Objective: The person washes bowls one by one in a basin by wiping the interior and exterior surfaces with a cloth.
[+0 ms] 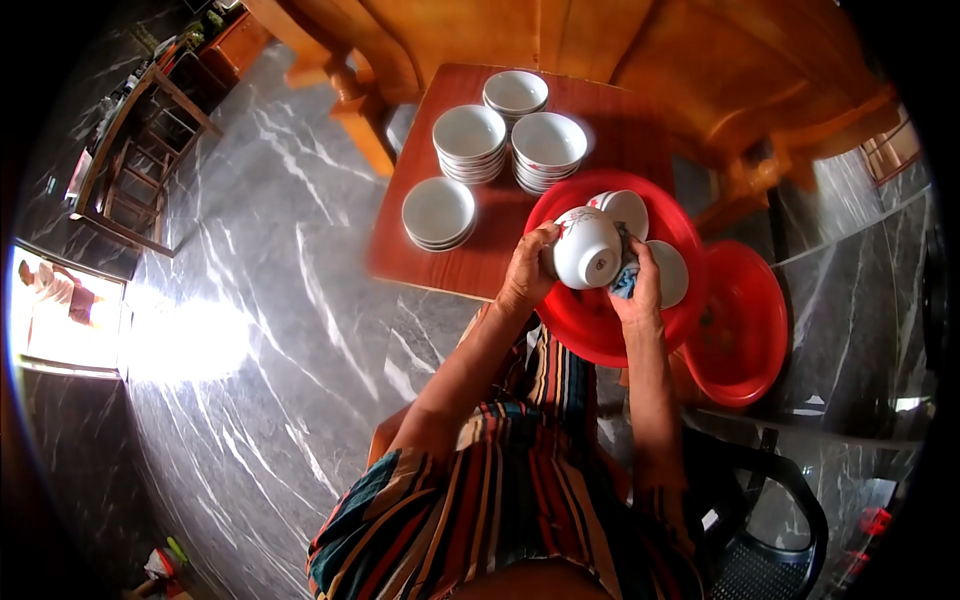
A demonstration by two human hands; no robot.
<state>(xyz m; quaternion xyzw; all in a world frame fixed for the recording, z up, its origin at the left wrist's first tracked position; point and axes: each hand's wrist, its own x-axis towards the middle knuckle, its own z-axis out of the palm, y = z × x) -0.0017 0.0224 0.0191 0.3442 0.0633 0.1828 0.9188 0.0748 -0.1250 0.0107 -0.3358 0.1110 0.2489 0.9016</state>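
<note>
A white bowl (586, 250) with a red floral pattern is tilted over the red basin (566, 330), its base facing me. My left hand (530, 265) grips the bowl's left side. My right hand (640, 283) is closed on a blue-grey cloth (626, 272), pressed against the bowl's right side. Inside the basin lie more white bowls (668, 272), partly hidden by the held one. Several stacks of white bowls stand on the wooden table: a front stack (439, 212), a left stack (470, 135), a right stack (549, 142) and a back stack (515, 93).
The reddish-brown table (400, 255) stands against a carved wooden bench (720, 70). A second red basin (745, 340) sits lower at the right. A black chair (770, 560) is near my right side. Grey marble flooring (290, 250) spreads left, with a wooden rack (140, 165) beyond.
</note>
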